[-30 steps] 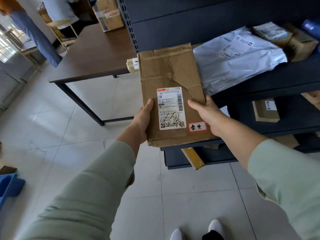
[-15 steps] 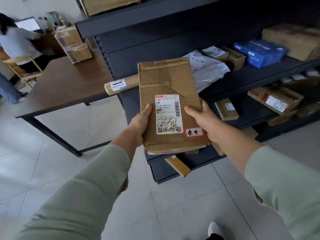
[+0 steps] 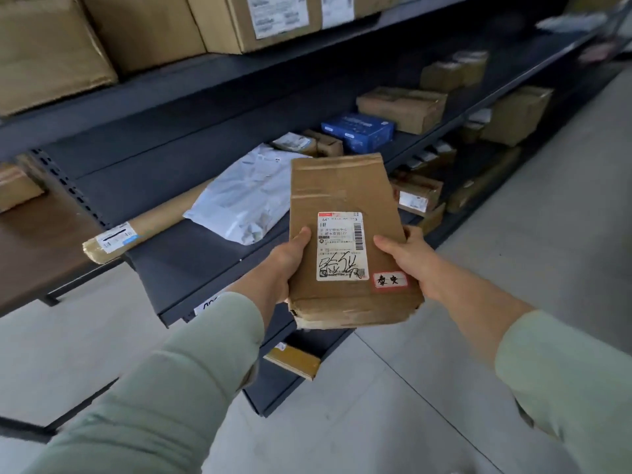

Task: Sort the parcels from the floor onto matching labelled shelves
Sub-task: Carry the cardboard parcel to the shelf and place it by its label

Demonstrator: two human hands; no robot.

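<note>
Both hands grip 1 flat brown cardboard parcel at the centre of the frame, held in the air in front of the dark shelf unit. The left hand closes on the parcel's left edge, thumb lying across the top face and the other fingers hidden beneath. The right hand closes on the right edge the same way, thumb pointing in toward the label, its other fingers out of sight under the cardboard.

The parcel's top face carries a white shipping label with a red strip along its top, a barcode down its right side, small printed Chinese text too fine to read, and a large black handwritten scrawl across its lower half. Just right of it and lower sits a small red-bordered sticker with 2 handwritten Chinese characters. Clear tape bands cross the parcel's upper part, and its near edge is crumpled.

Both forearms reach forward from the lower corners of the frame in pale green sleeves, bare at the wrists, converging on the parcel.

On the shelf level behind the parcel, toward centre left, lie a long cardboard tube with a white and blue label near its end, and a grey plastic mailer bag. Farther along, upper right of centre, is a blue box with unreadable print. A white shelf tag on the shelf's front edge is mostly hidden by the left sleeve.
</note>
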